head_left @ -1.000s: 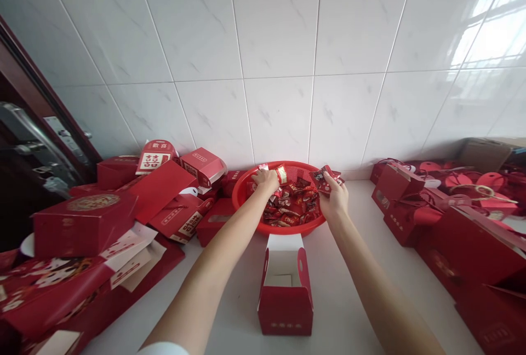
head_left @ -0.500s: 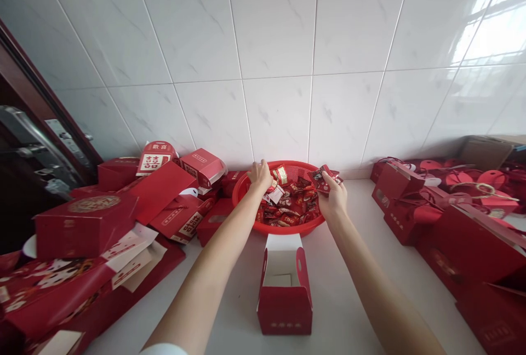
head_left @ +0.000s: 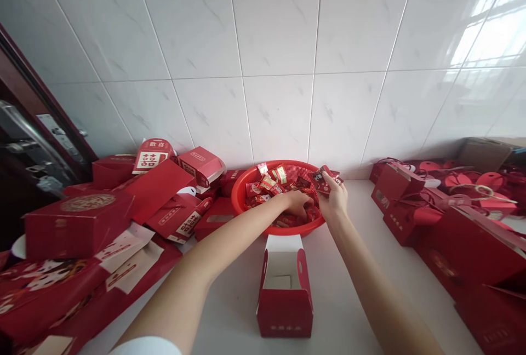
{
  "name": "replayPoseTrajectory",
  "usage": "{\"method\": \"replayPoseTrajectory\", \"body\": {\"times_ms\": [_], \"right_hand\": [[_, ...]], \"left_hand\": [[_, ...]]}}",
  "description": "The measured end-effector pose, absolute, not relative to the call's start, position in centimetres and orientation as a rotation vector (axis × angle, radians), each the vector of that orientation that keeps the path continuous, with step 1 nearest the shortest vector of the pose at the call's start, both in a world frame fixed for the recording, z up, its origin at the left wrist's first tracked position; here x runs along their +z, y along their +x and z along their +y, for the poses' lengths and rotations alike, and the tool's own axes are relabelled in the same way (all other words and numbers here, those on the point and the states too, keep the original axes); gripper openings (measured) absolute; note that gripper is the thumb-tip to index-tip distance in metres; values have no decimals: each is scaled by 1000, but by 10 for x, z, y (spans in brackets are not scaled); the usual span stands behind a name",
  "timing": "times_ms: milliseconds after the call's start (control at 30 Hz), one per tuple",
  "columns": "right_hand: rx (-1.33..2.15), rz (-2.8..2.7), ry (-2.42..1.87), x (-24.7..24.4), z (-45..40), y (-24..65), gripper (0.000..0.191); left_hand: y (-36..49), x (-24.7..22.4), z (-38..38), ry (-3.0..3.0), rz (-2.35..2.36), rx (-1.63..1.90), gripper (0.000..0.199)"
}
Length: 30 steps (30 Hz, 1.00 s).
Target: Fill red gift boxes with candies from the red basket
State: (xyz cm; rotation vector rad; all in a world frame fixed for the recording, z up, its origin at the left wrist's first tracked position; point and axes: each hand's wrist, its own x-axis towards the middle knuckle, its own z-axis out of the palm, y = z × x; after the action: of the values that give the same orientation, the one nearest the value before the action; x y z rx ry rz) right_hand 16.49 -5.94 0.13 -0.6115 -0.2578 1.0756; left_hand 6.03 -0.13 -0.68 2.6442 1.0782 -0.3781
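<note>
A red plastic basket [head_left: 238, 193] filled with wrapped candies [head_left: 269, 184] stands against the tiled wall. My left hand [head_left: 298, 204] is down inside it, over the right part of the candies, with its fingers bent and their tips hidden among the wrappers. At the basket's right rim my right hand [head_left: 336, 193] is closed around dark red candy packets [head_left: 322, 178], thumb on top. A red carton box [head_left: 285, 311] with a white inside sits open in front of the basket, between my forearms; neither hand touches it.
On the left lies a heap of red gift boxes [head_left: 78, 226] and flat cartons, beside a dark door with a metal handle [head_left: 30, 130]. More red boxes [head_left: 464, 245] line the right side, with a brown cardboard box [head_left: 489, 153] behind them.
My left hand has moved right and down from the basket's left back rim into the candies. My right hand stays at the right rim with its packets.
</note>
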Motion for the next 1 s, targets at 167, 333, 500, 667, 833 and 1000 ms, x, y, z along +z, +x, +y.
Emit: {"method": "replayPoseTrajectory", "body": {"times_ms": [167, 333, 500, 667, 833, 1000], "right_hand": [[1054, -251, -627, 3, -60, 163, 20], [1052, -308, -629, -2, -58, 165, 27], [1053, -325, -616, -3, -57, 168, 26], [1055, -360, -609, -5, -55, 168, 27], [1066, -354, -623, -4, -56, 168, 28], [1093, -310, -604, 3, -62, 165, 22]], "left_hand": [[59, 0, -3, 2632, 1152, -446, 58], [66, 2, -12, 2644, 1241, -542, 68], [67, 1, -15, 2671, 1299, -472, 44], [65, -6, -2, 2646, 1207, -395, 23], [54, -2, 7, 2574, 1120, -309, 22], [23, 14, 17, 2370, 1190, 53, 27]]}}
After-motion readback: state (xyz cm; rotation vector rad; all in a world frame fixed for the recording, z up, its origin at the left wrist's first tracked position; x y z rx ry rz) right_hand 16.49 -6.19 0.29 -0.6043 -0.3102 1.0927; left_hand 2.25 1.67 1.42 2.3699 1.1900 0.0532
